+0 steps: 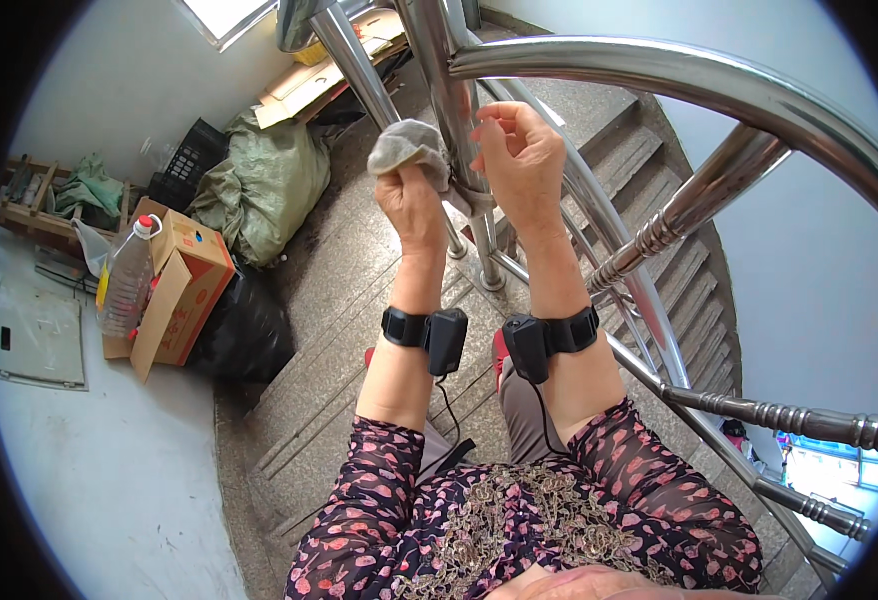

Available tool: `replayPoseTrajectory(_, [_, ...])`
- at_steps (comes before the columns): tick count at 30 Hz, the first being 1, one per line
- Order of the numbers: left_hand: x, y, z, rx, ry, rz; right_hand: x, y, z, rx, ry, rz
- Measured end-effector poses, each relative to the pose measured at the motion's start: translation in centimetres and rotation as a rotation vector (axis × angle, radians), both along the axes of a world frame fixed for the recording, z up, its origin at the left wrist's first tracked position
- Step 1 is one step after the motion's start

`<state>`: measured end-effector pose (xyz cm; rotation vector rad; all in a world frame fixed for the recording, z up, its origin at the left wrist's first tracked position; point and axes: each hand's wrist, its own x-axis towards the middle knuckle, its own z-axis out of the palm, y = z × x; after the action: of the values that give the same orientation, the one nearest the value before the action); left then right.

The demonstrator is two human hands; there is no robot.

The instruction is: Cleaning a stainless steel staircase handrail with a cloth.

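My left hand (411, 208) is closed on a grey cloth (406, 146), bunched above its fingers and thumb. The cloth is up against a shiny metal post (446, 95) of the stair railing. More greyish fabric shows low on the post, between my hands; whether it is the same piece I cannot tell. My right hand (527, 165) is raised just right of the post, its fingers bent in toward the thumb. What those fingers hold, if anything, does not show. A black strap with a small box sits on each wrist.
A curved metal handrail (679, 75) and ribbed bars run along the right, with stone steps (649, 190) beyond. On the left are an open cardboard box (199, 275), a large plastic bottle (127, 285), a stuffed green sack (264, 185) and a black crate (191, 160).
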<state>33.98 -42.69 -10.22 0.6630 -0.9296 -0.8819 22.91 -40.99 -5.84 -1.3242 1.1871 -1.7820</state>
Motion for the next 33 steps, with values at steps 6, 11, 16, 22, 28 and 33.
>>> replayPoseTrajectory(6, [0.9, 4.5, 2.9, -0.097, 0.225, -0.224, -0.4, 0.6, -0.3, 0.069, 0.496, 0.240])
replayPoseTrajectory(11, [1.8, 6.2, 6.4, -0.069, 0.126, -0.315, -1.5, 1.4, -0.1, 0.267, 0.342, 0.788])
replayPoseTrajectory(16, [1.7, 6.6, 6.9, -0.100, 0.125, -0.279, -2.1, 2.0, 0.9, 0.278, 0.364, 0.771])
replayPoseTrajectory(22, [2.6, 6.6, 4.9, -0.060, -1.092, 0.642, -2.8, 2.1, 2.0, 0.430, 0.380, 0.599])
replayPoseTrajectory(28, [-1.0, 2.6, 3.5, 0.012, -0.128, 0.155, -1.4, 0.6, 1.2, -0.027, 0.277, -0.460])
replayPoseTrajectory(33, [-2.8, -2.1, 3.4, -0.226, -0.189, -0.009, 0.3, -1.2, -0.5, -0.379, 0.333, -0.159])
